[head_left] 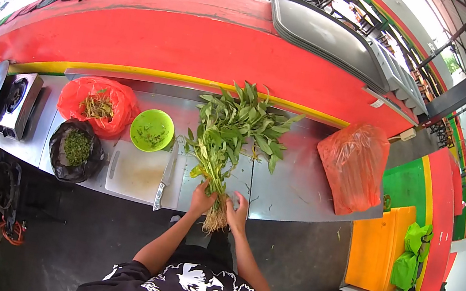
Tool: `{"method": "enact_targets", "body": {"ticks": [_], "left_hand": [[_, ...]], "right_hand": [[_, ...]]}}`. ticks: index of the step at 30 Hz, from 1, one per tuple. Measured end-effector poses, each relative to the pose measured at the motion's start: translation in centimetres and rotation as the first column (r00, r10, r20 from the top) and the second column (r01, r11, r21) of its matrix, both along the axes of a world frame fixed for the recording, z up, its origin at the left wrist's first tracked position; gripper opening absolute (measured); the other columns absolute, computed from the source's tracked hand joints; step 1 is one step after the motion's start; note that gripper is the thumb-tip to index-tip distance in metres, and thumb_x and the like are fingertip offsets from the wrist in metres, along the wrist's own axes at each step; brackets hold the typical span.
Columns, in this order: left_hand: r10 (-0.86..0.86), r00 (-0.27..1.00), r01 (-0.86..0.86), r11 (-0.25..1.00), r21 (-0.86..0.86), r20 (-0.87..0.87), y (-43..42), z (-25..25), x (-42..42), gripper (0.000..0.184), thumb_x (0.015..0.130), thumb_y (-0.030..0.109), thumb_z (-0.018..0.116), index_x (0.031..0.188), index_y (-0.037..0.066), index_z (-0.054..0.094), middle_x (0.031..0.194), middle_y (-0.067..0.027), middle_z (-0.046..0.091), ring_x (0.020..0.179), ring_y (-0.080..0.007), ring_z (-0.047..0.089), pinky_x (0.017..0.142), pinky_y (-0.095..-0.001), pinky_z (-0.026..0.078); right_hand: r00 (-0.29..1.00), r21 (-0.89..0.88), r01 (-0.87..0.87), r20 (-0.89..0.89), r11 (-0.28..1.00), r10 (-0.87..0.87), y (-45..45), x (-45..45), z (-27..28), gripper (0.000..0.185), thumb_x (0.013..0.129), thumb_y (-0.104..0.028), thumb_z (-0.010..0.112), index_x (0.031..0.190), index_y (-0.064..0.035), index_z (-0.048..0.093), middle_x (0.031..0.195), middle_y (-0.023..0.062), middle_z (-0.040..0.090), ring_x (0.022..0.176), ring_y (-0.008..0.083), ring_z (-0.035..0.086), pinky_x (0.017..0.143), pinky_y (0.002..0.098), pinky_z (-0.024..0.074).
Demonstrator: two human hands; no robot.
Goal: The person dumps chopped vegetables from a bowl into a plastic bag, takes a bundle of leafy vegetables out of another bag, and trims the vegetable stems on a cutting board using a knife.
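Observation:
A large bunch of water spinach [223, 150] lies over the near edge of the metal counter. Its leaves spread toward the back, and its pale roots [215, 222] hang past the edge. My left hand [203, 198] is closed round the lower stems. Beside the stems on the other side, my right hand [236, 213] has its thumb and fingers apart, close against the bunch. To the left, a knife [166, 175] rests along the right side of a white cutting board [131, 172], its handle toward me. A green bowl [152, 130] with leafy bits sits behind the board.
A red plastic bag [70, 95] holds trimmed stems; a black bag [56, 159] holds chopped greens. A gas stove [15, 101] stands far left. A filled red bag [353, 170] is at the counter's right end. Stacked trays [327, 37] lie on the red ledge [208, 4].

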State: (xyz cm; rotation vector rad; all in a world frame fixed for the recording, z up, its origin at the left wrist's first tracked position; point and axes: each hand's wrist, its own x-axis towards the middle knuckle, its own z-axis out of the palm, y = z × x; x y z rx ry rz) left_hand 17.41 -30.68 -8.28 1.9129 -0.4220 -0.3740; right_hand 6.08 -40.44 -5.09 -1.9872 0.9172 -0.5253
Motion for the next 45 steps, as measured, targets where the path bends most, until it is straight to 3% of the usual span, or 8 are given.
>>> {"method": "enact_targets", "body": {"ticks": [2,12,23,31,36,38,42,45], "left_hand": [[0.041,0.999,-0.042,0.999,-0.019,-0.024,0.5,0.6,0.1,0.054,0.074,0.018,0.069,0.123,0.000,0.057,0.108,-0.0240,0.061,0.102,-0.0368,0.060,0.089,-0.0412,0.048],[0.045,0.970,-0.033,0.998,-0.052,0.241,5.7,2.1,2.3,0.028,0.078,0.008,0.066,0.106,0.001,0.065,0.099,-0.0188,0.066,0.097,-0.0336,0.063,0.085,-0.0401,0.050],[-0.205,0.979,0.205,0.979,-0.012,-0.005,-2.1,-1.4,2.1,0.069,0.087,0.020,0.059,0.142,-0.007,0.027,0.145,-0.0292,0.032,0.132,-0.0422,0.035,0.108,-0.0409,0.033],[-0.389,0.920,0.384,0.919,0.094,0.046,-5.9,-1.2,1.5,0.071,0.084,0.025,0.063,0.142,-0.003,0.032,0.145,-0.0248,0.035,0.129,-0.0387,0.041,0.104,-0.0414,0.039],[-0.314,0.942,0.315,0.949,0.013,0.120,-5.0,-2.4,1.8,0.068,0.083,0.023,0.065,0.139,-0.001,0.036,0.137,-0.0255,0.044,0.125,-0.0392,0.045,0.101,-0.0429,0.041],[-0.224,0.973,0.230,0.966,-0.122,0.061,-4.0,-3.4,2.3,0.059,0.082,0.022,0.066,0.133,0.001,0.044,0.128,-0.0244,0.052,0.116,-0.0379,0.053,0.096,-0.0434,0.044],[-0.060,0.998,0.062,0.965,-0.255,0.015,-1.2,-2.1,3.4,0.037,0.087,0.015,0.063,0.121,0.001,0.055,0.114,-0.0190,0.060,0.094,-0.0294,0.065,0.079,-0.0372,0.052],[-0.077,0.993,0.043,0.939,-0.340,-0.088,0.9,1.9,5.1,0.027,0.092,0.011,0.059,0.116,-0.001,0.057,0.100,-0.0126,0.065,0.085,-0.0202,0.066,0.074,-0.0300,0.052]], "right_hand": [[0.987,-0.275,0.116,0.135,0.954,-0.081,0.4,1.0,1.0,0.039,0.086,-0.024,0.065,0.118,-0.0035,0.056,0.114,0.0165,0.054,0.112,0.0343,0.049,0.099,0.0416,0.0379],[0.995,-0.280,-0.104,-0.017,0.954,0.103,0.8,4.1,-1.1,0.015,0.080,-0.012,0.069,0.092,-0.0037,0.067,0.087,0.0139,0.061,0.079,0.0309,0.063,0.072,0.0390,0.0502],[0.991,-0.244,0.063,-0.101,0.968,-0.090,0.9,1.5,-1.5,0.016,0.088,-0.012,0.059,0.095,0.0017,0.061,0.094,0.0183,0.058,0.084,0.0315,0.060,0.077,0.0391,0.0488],[0.988,-0.100,0.115,-0.091,0.988,-0.125,-1.4,-1.8,-2.2,0.020,0.090,-0.017,0.058,0.096,0.0015,0.062,0.093,0.0168,0.062,0.083,0.0277,0.063,0.077,0.0360,0.0499],[0.991,-0.254,0.113,-0.047,0.961,-0.129,-3.3,-2.1,-2.1,0.022,0.092,-0.018,0.057,0.100,0.0028,0.059,0.098,0.0171,0.062,0.084,0.0259,0.064,0.077,0.0350,0.0500],[0.992,-0.182,0.129,0.012,0.975,-0.129,-3.6,-1.1,-0.4,0.021,0.093,-0.017,0.056,0.101,0.0030,0.057,0.095,0.0155,0.063,0.083,0.0238,0.064,0.077,0.0339,0.0502],[0.965,0.510,0.034,0.207,0.860,-0.161,-2.7,1.5,5.7,0.017,0.095,-0.014,0.056,0.104,-0.0004,0.055,0.084,0.0062,0.064,0.073,0.0110,0.058,0.066,0.0253,0.0478],[0.931,0.566,-0.030,0.317,0.824,-0.184,-1.3,3.8,10.6,0.020,0.096,-0.015,0.056,0.111,-0.0015,0.056,0.085,0.0045,0.063,0.070,0.0094,0.056,0.062,0.0235,0.0455]]}}
